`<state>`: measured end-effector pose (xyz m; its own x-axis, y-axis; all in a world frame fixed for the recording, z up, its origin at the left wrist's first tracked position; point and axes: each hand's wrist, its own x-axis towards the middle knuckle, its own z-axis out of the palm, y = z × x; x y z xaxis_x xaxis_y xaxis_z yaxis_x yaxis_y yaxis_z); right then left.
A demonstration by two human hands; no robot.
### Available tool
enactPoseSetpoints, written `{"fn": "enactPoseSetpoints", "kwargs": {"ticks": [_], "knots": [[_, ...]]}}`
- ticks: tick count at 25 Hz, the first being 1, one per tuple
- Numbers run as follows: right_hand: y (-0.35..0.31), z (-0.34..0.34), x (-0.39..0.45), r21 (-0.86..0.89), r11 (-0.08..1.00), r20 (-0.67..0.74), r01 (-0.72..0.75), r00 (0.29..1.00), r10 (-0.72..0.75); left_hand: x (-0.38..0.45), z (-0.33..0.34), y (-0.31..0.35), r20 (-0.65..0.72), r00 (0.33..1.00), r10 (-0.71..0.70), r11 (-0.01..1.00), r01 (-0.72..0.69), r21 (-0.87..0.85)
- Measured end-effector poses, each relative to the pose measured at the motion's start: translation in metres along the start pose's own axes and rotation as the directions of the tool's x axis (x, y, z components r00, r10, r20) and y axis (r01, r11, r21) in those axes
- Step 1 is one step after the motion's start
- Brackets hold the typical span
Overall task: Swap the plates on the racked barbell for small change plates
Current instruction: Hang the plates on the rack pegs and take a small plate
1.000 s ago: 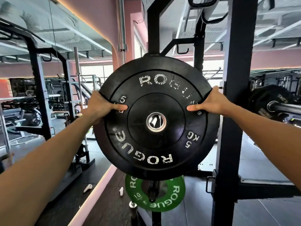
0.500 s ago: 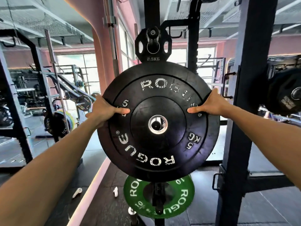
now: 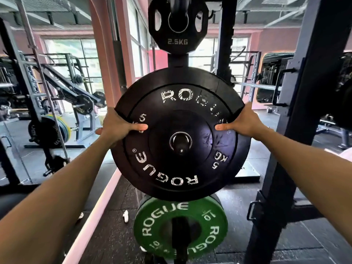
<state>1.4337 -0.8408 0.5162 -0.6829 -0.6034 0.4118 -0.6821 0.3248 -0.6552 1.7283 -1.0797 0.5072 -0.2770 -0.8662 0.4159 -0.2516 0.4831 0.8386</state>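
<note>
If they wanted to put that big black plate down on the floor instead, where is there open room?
Bare dark floor lies right of the green plate, up to the black rack upright. Left of it, rubber floor runs to the pale strip, with small white bits scattered there. Straight below the black plate, gripped by left hand and right hand, it is crowded.

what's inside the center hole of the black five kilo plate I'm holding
A dark storage peg shows through the hole of the black 5 kg plate, held by the left hand and right hand. The plate hides the peg's base.
</note>
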Motion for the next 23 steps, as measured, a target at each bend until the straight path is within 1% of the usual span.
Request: {"fn": "enactPoseSetpoints", "kwargs": {"ticks": [3,6,11,15,18,21,23], "knots": [[0.006,0.014,0.033,0.031,1.000,-0.012,-0.002,1.000,0.003,0.028,0.017,-0.010,0.009,0.999,-0.034,0.999,0.034,-0.008],[0.014,0.029,0.063,0.043,0.999,-0.029,-0.007,1.000,0.008,0.062,0.035,-0.027,-0.015,0.999,-0.041,0.999,0.041,-0.017],[0.024,0.048,0.101,0.062,0.998,-0.054,-0.010,0.998,0.014,0.119,0.061,-0.061,0.036,0.999,-0.025,0.999,0.026,-0.027],[0.028,0.057,0.125,0.047,0.999,-0.059,-0.013,0.998,0.015,0.124,0.070,-0.047,0.008,1.000,0.013,0.999,-0.012,-0.049],[0.031,0.061,0.134,0.040,0.999,-0.066,-0.013,0.998,0.016,0.136,0.072,-0.054,0.033,0.996,0.083,0.996,-0.083,-0.017],[0.031,0.065,0.130,0.026,1.000,-0.060,-0.017,0.998,0.019,0.125,0.071,-0.046,0.007,1.000,0.003,0.999,-0.003,0.042],[0.029,0.065,0.123,0.024,0.999,-0.070,-0.049,0.996,0.050,0.110,0.074,-0.031,-0.023,0.999,-0.045,0.985,0.048,0.167]]}}
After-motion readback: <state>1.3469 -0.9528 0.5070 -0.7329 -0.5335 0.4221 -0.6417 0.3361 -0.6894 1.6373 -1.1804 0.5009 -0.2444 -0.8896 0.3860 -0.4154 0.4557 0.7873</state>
